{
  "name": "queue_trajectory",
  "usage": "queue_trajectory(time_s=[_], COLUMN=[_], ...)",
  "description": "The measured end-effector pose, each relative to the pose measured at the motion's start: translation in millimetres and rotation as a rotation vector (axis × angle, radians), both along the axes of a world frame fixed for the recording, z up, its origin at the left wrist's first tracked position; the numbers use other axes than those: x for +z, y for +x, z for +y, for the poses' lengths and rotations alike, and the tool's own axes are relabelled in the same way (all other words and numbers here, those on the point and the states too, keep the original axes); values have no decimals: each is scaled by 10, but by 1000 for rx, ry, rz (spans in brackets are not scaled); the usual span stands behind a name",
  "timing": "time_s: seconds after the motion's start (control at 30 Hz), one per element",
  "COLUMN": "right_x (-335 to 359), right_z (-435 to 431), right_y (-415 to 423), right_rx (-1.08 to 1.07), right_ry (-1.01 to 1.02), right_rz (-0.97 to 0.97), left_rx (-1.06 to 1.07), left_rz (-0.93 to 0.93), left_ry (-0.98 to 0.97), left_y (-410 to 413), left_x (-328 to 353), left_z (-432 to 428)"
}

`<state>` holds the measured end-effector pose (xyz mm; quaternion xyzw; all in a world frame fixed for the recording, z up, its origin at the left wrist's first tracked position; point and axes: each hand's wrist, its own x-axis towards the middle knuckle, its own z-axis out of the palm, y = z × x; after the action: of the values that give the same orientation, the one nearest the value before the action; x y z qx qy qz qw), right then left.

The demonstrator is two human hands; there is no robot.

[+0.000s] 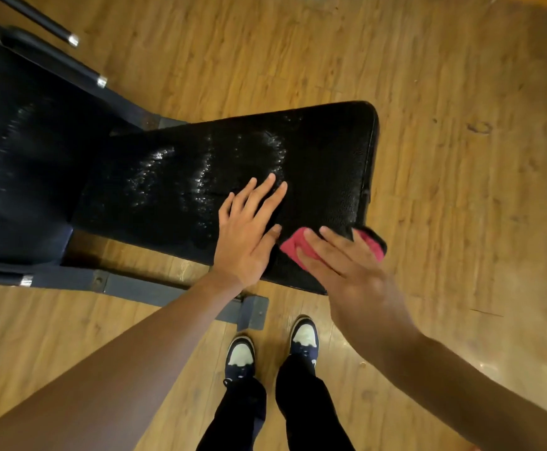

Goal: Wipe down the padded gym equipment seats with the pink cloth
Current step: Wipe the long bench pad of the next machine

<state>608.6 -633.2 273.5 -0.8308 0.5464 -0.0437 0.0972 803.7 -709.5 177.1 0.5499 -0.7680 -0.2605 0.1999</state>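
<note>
1. Pressing flat on the pink cloth (298,247), the right hand (347,271) has its fingers (334,237) straight and spread, the cloth showing at both sides of them on the seat pad's near right corner.
2. The left hand (246,229) lies just left of it, fingers extended, palm down on the black seat pad (200,177), holding nothing.
3. Wet streaks shine across the pad's middle.
4. A second black pad (15,151) stands at far left on a grey steel frame (155,289).
5. The wooden floor (460,157) runs all round; two shoes (304,336) stand near.

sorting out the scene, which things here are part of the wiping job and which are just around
In the job: pink cloth under the right hand; black padded seat; left hand flat on it; second pad.
Just around: wood floor; metal frame; shoes.
</note>
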Motion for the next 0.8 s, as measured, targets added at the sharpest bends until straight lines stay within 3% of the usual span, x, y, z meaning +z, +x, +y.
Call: queue_trajectory(time_s=[0.1,0.23,0.3,0.43,0.5,0.63,0.7,0.8], right_x=[-12,-39,-28,13,6,-24,-46,-32], right_z=[-400,-1006,-745,-9,-264,-1079,-911,-109], right_y=[-117,-35,73,23,-101,-48,40,25], right_rx=[46,-160,-177,-14,1,-184,-188,-22], right_ry=[-1,-13,-39,-5,-15,-18,-29,2], right_rz=[121,146,99,20,66,116,99,44], left_rx=[-7,-17,-7,-2,-4,0,-4,21], left_rz=[-3,-9,5,11,21,24,25,12], left_ry=[-6,-25,-19,-12,-5,-21,-21,-7], left_y=[8,22,17,20,25,28,19,18], left_x=[-38,-54,-46,-49,-60,-87,-90,-71], left_z=[-12,-6,-3,-4,-11,-11,-8,2])
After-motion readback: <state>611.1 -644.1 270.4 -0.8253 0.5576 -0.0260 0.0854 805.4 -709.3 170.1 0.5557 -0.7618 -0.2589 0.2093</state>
